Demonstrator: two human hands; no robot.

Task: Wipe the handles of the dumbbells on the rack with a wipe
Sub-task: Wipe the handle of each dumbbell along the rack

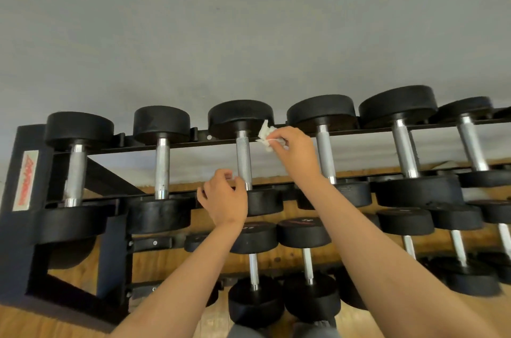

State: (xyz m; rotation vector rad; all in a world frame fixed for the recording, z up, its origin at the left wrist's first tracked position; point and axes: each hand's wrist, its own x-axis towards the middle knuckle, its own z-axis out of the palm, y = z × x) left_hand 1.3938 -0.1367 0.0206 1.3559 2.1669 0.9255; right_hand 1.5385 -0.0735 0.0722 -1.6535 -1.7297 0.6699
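Observation:
A black rack [359,127] carries a top row of black dumbbells with silver handles. The third dumbbell's handle [244,157] stands between my hands. My right hand [293,152] pinches a crumpled white wipe [265,134] just right of that handle's upper end, close to the far head [240,116]; the wipe does not touch the handle. My left hand [224,199] hovers with loosely curled fingers beside the handle's lower end, over the near head [264,202], and holds nothing.
More dumbbells sit left [161,166] and right [326,155] of the third one. A lower row of smaller dumbbells [254,260] hangs beneath. The rack's end frame [19,199] with a red label is at the left. Grey wall behind, wooden floor below.

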